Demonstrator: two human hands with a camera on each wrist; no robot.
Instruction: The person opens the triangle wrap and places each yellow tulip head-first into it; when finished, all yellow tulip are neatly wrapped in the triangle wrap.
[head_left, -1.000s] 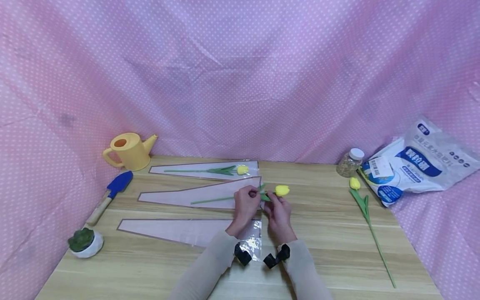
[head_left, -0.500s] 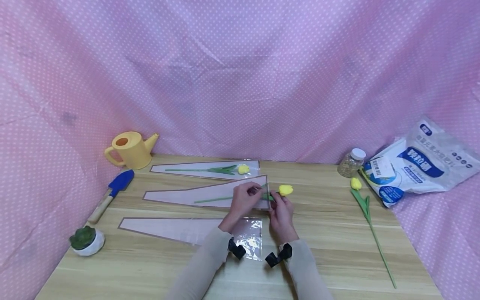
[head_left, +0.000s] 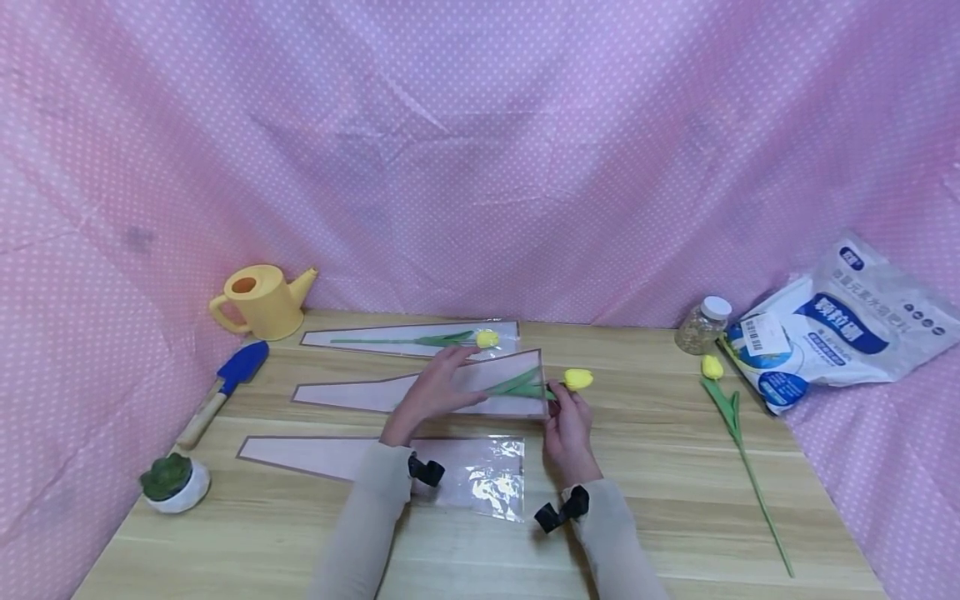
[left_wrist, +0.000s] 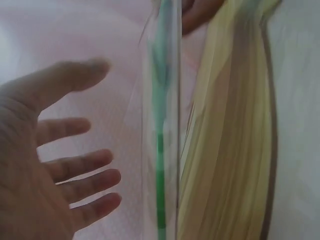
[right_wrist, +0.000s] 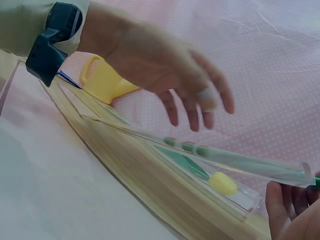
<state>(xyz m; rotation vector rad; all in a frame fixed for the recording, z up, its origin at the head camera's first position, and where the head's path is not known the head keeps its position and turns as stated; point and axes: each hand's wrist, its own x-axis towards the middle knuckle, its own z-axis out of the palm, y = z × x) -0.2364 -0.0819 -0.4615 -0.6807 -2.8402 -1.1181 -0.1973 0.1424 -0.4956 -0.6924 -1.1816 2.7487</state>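
Note:
A yellow artificial tulip (head_left: 578,380) lies with its green stem and leaves inside the middle clear flower sleeve (head_left: 337,394); its bloom sticks out of the sleeve's wide right end. At that opening, my right hand (head_left: 572,429) pinches the tulip just below the bloom, fingers against the sleeve's edge. My left hand (head_left: 438,387) hovers over the sleeve with fingers spread, holding nothing. In the left wrist view, a gap separates the left hand (left_wrist: 60,150) from the sleeve (left_wrist: 160,150), seen edge-on. The right wrist view shows the sleeve (right_wrist: 240,162) raised above the table at its mouth.
Behind lies a sleeve (head_left: 408,333) with a tulip (head_left: 487,339) inside; a flat sleeve (head_left: 322,454) is in front. A loose tulip (head_left: 738,442), jar (head_left: 702,325) and bag (head_left: 832,333) are right. Left stand a watering can (head_left: 262,302), trowel (head_left: 222,392) and potted succulent (head_left: 174,483).
My left hand has let go near the sleeve's opening and moved left, fingers spreading. The tulip and its sleeve have shifted slightly right with my right hand.

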